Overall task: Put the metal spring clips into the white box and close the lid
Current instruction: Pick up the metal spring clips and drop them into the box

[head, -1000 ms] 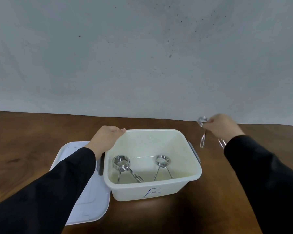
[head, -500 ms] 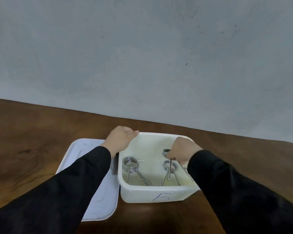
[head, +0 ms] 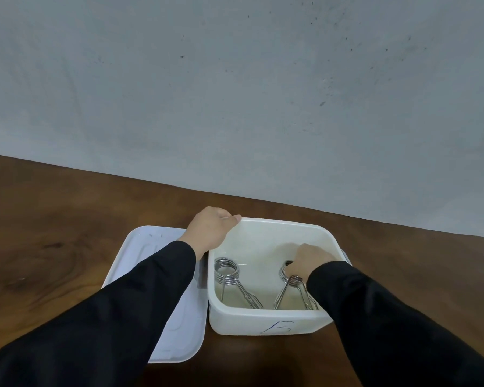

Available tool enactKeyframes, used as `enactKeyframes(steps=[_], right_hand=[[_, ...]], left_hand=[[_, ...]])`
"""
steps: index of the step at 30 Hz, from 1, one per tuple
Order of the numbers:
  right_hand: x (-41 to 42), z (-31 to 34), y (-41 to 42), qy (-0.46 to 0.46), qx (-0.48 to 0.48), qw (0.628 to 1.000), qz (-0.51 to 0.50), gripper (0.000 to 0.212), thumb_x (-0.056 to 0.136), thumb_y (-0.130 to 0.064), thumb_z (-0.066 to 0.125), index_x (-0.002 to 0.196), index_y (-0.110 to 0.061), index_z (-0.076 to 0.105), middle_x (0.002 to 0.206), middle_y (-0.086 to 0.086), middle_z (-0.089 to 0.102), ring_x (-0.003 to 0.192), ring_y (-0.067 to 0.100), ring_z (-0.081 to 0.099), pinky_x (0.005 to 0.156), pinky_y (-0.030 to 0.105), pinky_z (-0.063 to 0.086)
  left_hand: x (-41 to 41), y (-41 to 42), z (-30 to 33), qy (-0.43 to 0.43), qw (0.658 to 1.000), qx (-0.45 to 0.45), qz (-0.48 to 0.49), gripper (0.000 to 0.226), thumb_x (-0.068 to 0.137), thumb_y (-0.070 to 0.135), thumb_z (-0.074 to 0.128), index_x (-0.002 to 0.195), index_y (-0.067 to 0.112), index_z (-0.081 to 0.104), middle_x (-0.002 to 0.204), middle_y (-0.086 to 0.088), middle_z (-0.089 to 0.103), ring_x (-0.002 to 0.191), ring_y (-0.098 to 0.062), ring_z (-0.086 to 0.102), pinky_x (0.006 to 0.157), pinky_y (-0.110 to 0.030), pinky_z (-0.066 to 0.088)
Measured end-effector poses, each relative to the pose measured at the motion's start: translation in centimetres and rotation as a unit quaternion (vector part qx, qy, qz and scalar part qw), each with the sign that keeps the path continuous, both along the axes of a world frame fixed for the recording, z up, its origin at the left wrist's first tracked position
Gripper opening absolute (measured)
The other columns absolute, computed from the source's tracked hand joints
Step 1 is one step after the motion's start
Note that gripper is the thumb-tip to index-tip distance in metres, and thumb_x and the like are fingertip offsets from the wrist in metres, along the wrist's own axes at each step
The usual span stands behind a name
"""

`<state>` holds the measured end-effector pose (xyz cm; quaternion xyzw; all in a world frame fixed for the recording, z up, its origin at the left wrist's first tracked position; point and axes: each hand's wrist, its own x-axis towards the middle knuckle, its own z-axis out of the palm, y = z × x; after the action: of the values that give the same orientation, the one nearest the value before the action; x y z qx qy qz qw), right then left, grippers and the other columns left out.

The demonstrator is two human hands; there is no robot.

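The open white box (head: 266,322) stands on the brown table, a blue mark on its front wall. My left hand (head: 210,232) grips the box's far-left corner rim. One metal spring clip (head: 227,270) lies inside on the left. My right hand (head: 309,262) is down inside the box on the right, fingers closed on the coil of another spring clip (head: 292,283), which rests over a further clip beneath it. The white lid (head: 185,325) lies flat on the table just left of the box, partly under my left sleeve.
A grey wall rises behind the wooden table (head: 53,247). A grey latch (head: 345,254) shows on the box's right side. Bare tabletop extends left of the lid and right of the box.
My right hand carried a spring clip from the table right of the box into the box and lowered it onto the clip there. My left hand stayed on the rim.
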<state>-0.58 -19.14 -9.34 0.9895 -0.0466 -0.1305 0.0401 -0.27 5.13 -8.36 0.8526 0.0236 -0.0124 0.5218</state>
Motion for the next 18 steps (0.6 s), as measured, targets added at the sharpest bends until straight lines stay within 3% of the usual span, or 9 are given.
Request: enactKeyframes(steps=[6, 11, 13, 15, 18], right_hand=[[-0.1, -0.1, -0.2, 0.010, 0.015, 1.000, -0.015, 0.041, 0.089, -0.044, 0.060, 0.118, -0.015, 0.065, 0.115, 0.004, 0.066, 0.111, 0.028, 0.060, 0.101, 0.038, 0.045], [-0.4, 0.1, -0.4, 0.008, 0.030, 0.999, -0.013, 0.042, 0.088, -0.050, 0.059, 0.110, -0.014, 0.066, 0.087, -0.003, 0.060, 0.102, 0.027, 0.063, 0.092, 0.036, 0.046], [-0.5, 0.9, -0.5, 0.008, 0.020, 1.000, 0.006, 0.044, 0.090, -0.052, 0.055, 0.109, -0.014, 0.066, 0.086, -0.002, 0.060, 0.103, 0.027, 0.063, 0.091, 0.034, 0.044], [-1.0, 2.6, -0.1, -0.015, 0.020, 0.999, 0.030, 0.037, 0.095, -0.048, 0.050, 0.096, -0.014, 0.064, 0.085, 0.001, 0.060, 0.104, 0.027, 0.065, 0.086, 0.031, 0.043], [-1.9, 5.5, 0.7, -0.087, 0.084, 0.991, 0.062, 0.047, 0.095, -0.043, 0.049, 0.068, -0.005, 0.055, 0.066, 0.007, 0.060, 0.081, 0.027, 0.070, 0.068, 0.032, 0.047]], left_hand=[[-0.1, 0.0, 0.2, 0.006, 1.000, 0.001, 0.001, 0.035, 0.095, 0.044, 0.059, 0.091, 0.012, 0.073, 0.066, 0.004, 0.057, 0.067, -0.016, 0.051, 0.062, -0.030, 0.039], [-0.3, 0.0, 0.5, 0.009, 1.000, 0.001, 0.000, 0.038, 0.095, 0.043, 0.059, 0.090, 0.008, 0.073, 0.068, 0.000, 0.056, 0.067, -0.018, 0.050, 0.063, -0.030, 0.039], [-0.4, 0.0, 0.7, 0.015, 1.000, 0.002, -0.005, 0.037, 0.095, 0.042, 0.059, 0.084, 0.009, 0.070, 0.063, 0.001, 0.051, 0.064, -0.018, 0.047, 0.060, -0.029, 0.036], [-0.6, -0.1, 1.0, 0.021, 1.000, 0.005, -0.014, 0.041, 0.096, 0.044, 0.056, 0.088, 0.006, 0.070, 0.066, 0.000, 0.052, 0.066, -0.017, 0.048, 0.060, -0.029, 0.037], [-1.0, 0.5, 1.2, 0.022, 0.999, -0.034, 0.009, 0.055, 0.099, 0.051, 0.045, 0.105, 0.001, 0.068, 0.087, -0.006, 0.063, 0.083, -0.023, 0.058, 0.075, -0.035, 0.044]])
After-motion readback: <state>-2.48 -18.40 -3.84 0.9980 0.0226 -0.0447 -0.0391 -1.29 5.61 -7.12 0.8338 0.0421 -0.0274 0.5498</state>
